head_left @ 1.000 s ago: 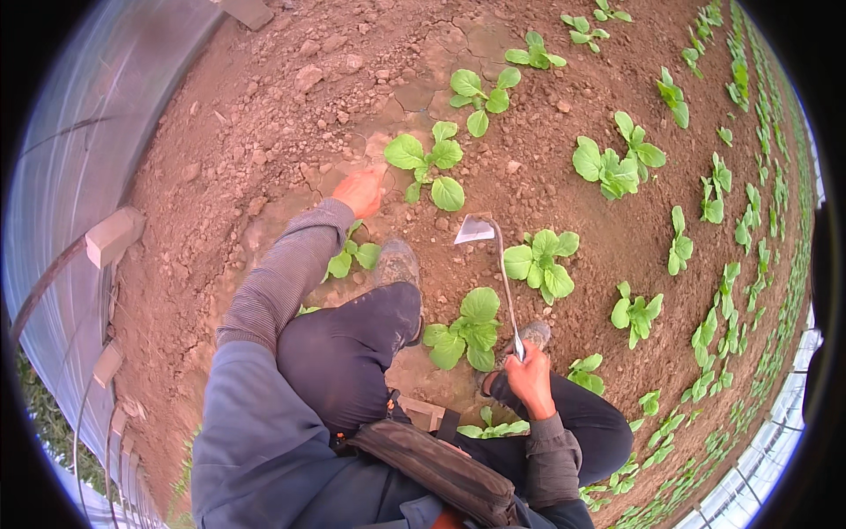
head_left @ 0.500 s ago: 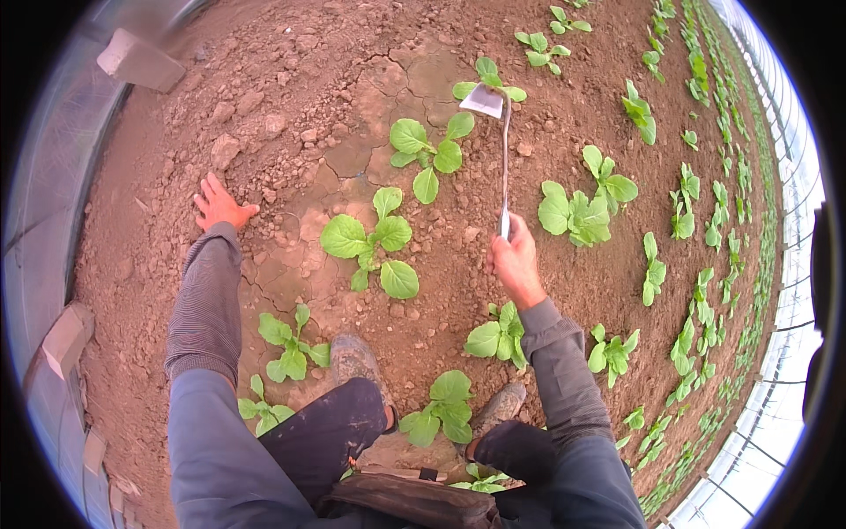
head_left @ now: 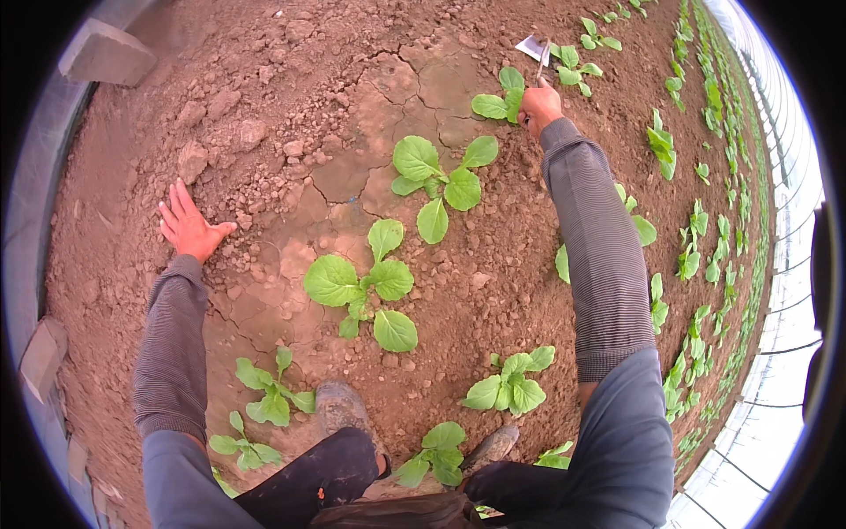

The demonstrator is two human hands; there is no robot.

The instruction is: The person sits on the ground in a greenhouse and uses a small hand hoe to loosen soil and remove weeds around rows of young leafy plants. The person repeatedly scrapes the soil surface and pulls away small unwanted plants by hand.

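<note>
My right hand (head_left: pixel 540 108) reaches far forward, closed around the handle of a small hoe (head_left: pixel 534 48). The hoe's pale flat blade is beyond the hand, close beside a leafy seedling (head_left: pixel 577 70). Another seedling (head_left: pixel 502 104) stands just left of that hand, partly covered by it. My left hand (head_left: pixel 193 227) rests on the brown soil at the left, fingers spread, holding nothing. Between my arms grow larger green plants, one (head_left: pixel 363 284) in the middle and one (head_left: pixel 439 181) farther off.
Rows of seedlings (head_left: pixel 696 238) run along the right, toward a white ribbed film wall (head_left: pixel 775 353). Blocks (head_left: pixel 106 55) line the left edge by a plastic sheet. Cracked soil (head_left: pixel 388 88) lies ahead. My shoes (head_left: pixel 344 410) stand among the plants.
My right hand has moved forward and slightly right with the hoe, its blade now by a farther seedling. The view has shifted; my left hand remains spread on the soil.
</note>
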